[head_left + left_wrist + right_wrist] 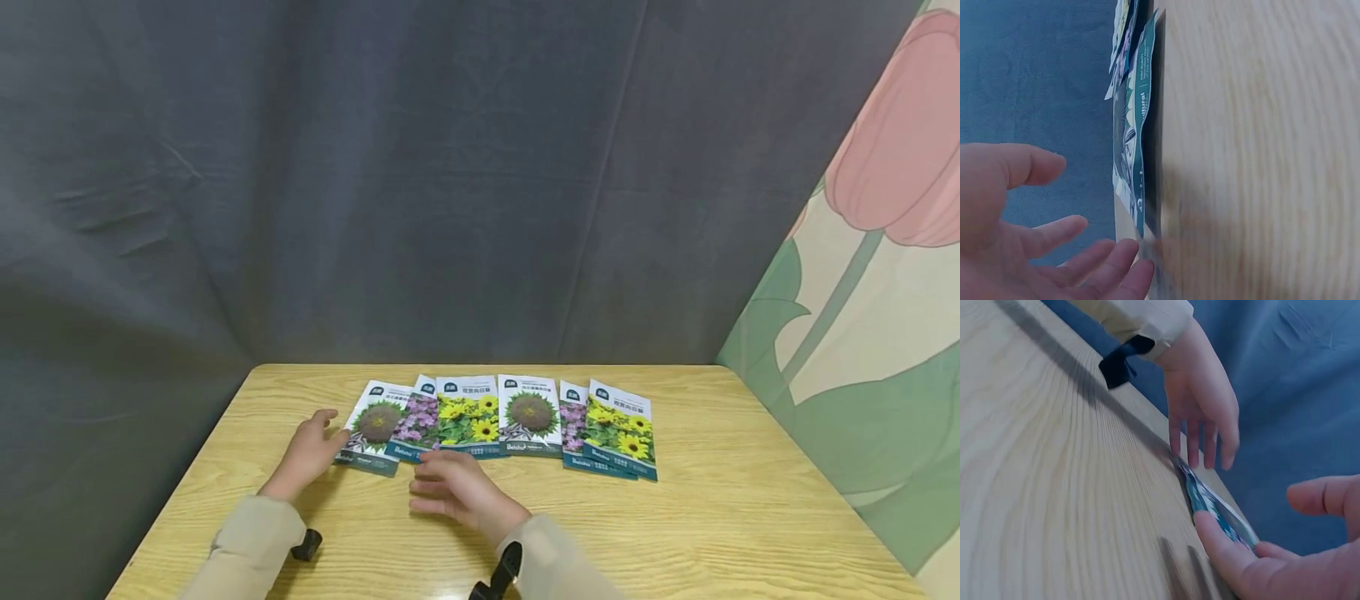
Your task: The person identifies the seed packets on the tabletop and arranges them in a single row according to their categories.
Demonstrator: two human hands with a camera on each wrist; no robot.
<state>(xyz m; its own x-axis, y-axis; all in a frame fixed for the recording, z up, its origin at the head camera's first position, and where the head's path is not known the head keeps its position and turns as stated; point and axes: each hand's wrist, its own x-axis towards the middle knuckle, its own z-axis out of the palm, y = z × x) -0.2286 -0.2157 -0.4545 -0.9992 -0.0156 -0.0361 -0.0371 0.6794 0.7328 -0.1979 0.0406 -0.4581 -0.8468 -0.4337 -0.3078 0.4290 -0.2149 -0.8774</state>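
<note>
My left hand (309, 450) is beside the left edge of a white seed packet (375, 425) with a large sunflower head on it, fingers spread and nothing gripped. In the left wrist view this packet's dark green bottom edge (1140, 150) lies just beyond the fingertips. My right hand (461, 492) hovers in front of a purple-flower seed packet (420, 423), its fingers loosely extended to the left. From the right wrist view, the left hand (1200, 406) points down at the packet's far end, while my right fingers (1216, 540) overlap the near end.
Rightward along the row lie a yellow-flower packet (468, 417), a second sunflower-head packet (529, 412), another purple-flower packet (573, 417) and a yellow-flower packet (622, 429) partly covering it. The wooden table (720, 517) meets a dark curtain (465, 208) behind.
</note>
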